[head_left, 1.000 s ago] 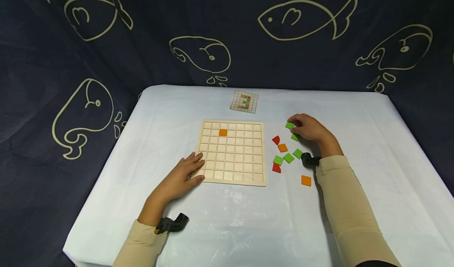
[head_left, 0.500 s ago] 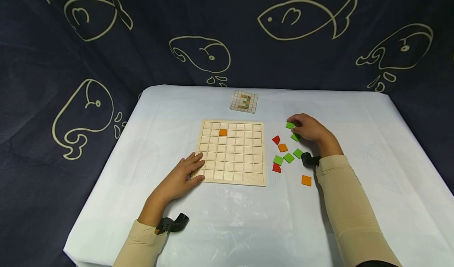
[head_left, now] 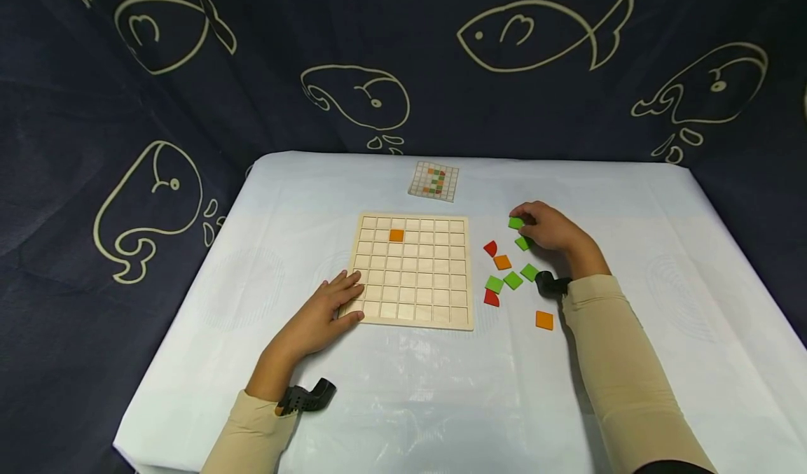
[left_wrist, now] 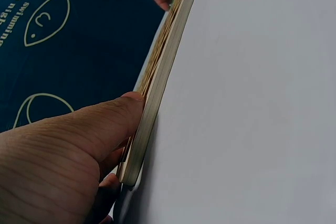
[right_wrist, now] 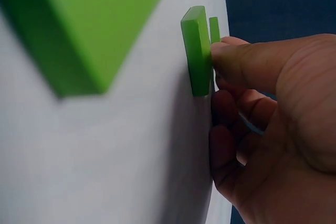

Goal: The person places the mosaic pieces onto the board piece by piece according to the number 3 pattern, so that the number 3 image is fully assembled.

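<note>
A pale wooden grid board (head_left: 408,272) lies on the table, with one orange square tile (head_left: 396,236) in a cell of its upper part. My left hand (head_left: 320,314) rests on the board's lower left corner, fingers spread; in the left wrist view the thumb (left_wrist: 113,121) lies against its edge. To the right of the board, my right hand (head_left: 550,227) pinches a green square tile (head_left: 515,222) at the table surface. Close by its thumb is a second green tile (head_left: 522,243), seen larger in the right wrist view as a green tile (right_wrist: 196,51).
Between board and right forearm lie several green tiles (head_left: 513,281), two red quarter-round tiles (head_left: 492,297) and an orange tile (head_left: 502,262). Another orange tile (head_left: 545,321) sits nearer. Behind the board is a pattern card (head_left: 433,181) with a coloured grid. Dark cloth (head_left: 403,40) hangs behind the table.
The green tile by my right thumb has shifted slightly left. The tile in the fingers has barely moved, and the left hand stays where it was.
</note>
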A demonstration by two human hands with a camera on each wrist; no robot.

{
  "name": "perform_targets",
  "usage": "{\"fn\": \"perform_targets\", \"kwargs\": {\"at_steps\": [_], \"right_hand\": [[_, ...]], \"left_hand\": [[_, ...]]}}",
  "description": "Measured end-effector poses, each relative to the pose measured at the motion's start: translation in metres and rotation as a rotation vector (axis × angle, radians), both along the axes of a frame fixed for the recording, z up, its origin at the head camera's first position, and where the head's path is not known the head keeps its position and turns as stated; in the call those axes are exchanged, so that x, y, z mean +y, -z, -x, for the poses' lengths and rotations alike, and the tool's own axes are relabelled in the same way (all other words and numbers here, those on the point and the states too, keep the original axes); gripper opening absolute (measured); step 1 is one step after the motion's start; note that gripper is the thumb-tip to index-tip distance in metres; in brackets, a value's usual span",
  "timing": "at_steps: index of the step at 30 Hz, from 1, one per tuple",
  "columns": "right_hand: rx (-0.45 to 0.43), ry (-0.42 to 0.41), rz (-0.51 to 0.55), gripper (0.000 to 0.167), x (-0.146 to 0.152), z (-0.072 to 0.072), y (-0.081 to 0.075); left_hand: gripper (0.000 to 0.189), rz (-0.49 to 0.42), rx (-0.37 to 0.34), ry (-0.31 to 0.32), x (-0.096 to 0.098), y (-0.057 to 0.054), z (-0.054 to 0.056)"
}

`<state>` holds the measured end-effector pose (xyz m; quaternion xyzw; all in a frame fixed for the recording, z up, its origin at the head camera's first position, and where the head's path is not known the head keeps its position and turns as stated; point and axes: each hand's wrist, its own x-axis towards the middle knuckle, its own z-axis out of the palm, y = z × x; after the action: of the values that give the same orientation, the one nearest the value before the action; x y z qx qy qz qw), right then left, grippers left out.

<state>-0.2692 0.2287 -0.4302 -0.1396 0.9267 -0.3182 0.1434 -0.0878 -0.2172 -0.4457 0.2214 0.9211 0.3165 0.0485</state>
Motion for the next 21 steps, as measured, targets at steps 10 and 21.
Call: {"fn": "perform_targets", "kwargs": {"at_steps": [10,21], "right_hand": [[0.0,0.011,0.007,0.03,-0.002,-0.004,-0.004],[0.017,-0.011,0.007,0.034,-0.006,-0.008,-0.013]], "left_hand": [[0.055,-0.004,-0.001,-0.001,0.0,0.0,0.0],[0.055,0.004,0.001,-0.003,0.0,-0.001,0.0]]}}
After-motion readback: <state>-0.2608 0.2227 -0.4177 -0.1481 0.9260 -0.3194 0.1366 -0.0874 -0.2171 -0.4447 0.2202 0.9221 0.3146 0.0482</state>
